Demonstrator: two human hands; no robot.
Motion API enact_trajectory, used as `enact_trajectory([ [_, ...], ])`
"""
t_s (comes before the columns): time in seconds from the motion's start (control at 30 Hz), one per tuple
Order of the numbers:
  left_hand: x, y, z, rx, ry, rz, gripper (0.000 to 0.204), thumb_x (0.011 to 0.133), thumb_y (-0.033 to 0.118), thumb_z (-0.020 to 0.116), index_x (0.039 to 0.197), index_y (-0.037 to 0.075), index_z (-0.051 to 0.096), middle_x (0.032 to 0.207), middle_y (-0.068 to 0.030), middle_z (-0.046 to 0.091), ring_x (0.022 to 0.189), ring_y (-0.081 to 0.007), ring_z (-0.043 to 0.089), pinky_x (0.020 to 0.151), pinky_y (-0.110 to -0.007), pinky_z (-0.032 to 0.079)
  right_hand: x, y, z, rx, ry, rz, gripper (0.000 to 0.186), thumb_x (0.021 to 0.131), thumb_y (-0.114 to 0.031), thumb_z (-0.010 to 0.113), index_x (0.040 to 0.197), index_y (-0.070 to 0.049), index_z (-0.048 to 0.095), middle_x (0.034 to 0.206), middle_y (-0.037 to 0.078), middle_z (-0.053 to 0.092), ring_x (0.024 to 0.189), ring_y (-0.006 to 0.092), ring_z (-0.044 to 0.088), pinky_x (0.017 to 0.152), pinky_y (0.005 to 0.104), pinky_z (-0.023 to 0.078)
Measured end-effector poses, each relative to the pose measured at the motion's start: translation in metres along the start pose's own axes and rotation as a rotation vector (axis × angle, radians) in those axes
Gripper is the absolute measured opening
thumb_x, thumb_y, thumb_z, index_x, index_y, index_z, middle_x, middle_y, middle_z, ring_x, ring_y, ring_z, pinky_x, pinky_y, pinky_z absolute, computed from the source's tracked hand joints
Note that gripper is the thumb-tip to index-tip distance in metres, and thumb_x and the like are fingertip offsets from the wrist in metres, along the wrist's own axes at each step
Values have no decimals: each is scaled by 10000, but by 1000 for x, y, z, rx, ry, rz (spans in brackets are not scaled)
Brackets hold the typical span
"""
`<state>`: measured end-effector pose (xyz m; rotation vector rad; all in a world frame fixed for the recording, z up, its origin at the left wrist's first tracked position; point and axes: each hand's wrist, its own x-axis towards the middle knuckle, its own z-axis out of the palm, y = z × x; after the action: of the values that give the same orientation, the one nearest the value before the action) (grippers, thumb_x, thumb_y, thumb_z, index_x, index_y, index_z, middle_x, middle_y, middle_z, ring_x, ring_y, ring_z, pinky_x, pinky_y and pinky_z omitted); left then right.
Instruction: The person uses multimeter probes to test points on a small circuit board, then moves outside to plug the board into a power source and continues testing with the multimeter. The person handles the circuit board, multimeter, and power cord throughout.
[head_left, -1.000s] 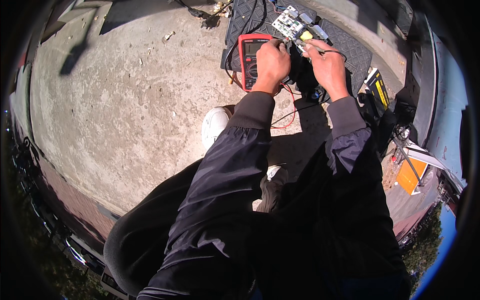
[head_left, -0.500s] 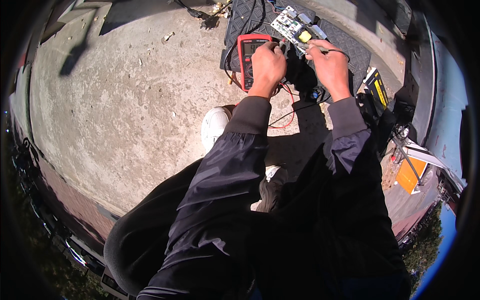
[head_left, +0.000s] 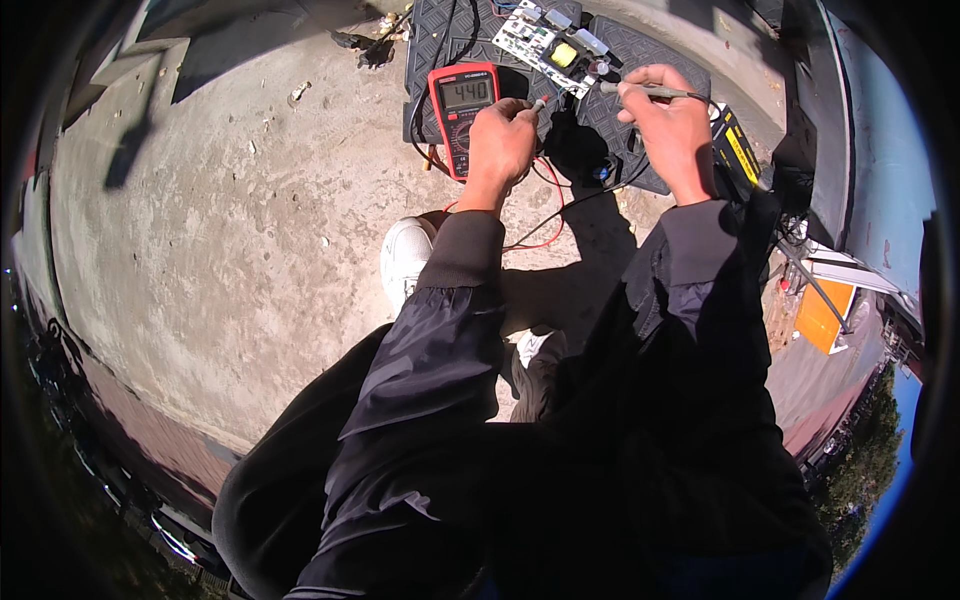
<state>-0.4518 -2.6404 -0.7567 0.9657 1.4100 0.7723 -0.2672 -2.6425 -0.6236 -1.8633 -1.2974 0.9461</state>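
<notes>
My left hand (head_left: 503, 146) is closed on a test probe whose tip end (head_left: 540, 103) pokes out past the fingers, beside the multimeter. My right hand (head_left: 668, 128) pinches a second, grey test probe (head_left: 650, 91), pointed left at the near end of a circuit board. That circuit board (head_left: 545, 45) is white with a yellow transformer (head_left: 564, 55) and lies slanted on a dark ribbed case. Whether either tip touches the board I cannot tell. The red multimeter (head_left: 464, 96) lies face up left of the board, its display lit with digits; my left hand covers part of its lower right.
Under the meter and board is the dark case (head_left: 640, 60). Red and black leads (head_left: 560, 225) loop over the concrete floor (head_left: 230, 220). A black and yellow box (head_left: 738, 148) stands at right, an orange panel (head_left: 825, 312) farther right. My white shoe (head_left: 405, 258) is close by.
The view has shifted, so things sit farther left. My left hand has moved down off the meter's display, uncovering it. The right probe has drawn back a little from the board.
</notes>
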Motion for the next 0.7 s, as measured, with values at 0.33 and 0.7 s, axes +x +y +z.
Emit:
enact_trajectory([
  [0.33,-12,-1,12,57,5,29,308,994,143,597,1187,-65,715,776,-92,728,562,-115,610,525,-285,471,-1,24,0,5,17,-34,257,938,-220,677,1115,-53,759,837,88,769,759,130,730,715,287,548],
  [0.7,8,9,14,157,20,76,343,982,163,579,1187,-74,719,782,-133,754,651,-180,688,655,-320,532,0,34,2,-127,-1,-48,298,955,-267,669,1161,-86,788,824,93,784,706,126,683,679,294,509],
])
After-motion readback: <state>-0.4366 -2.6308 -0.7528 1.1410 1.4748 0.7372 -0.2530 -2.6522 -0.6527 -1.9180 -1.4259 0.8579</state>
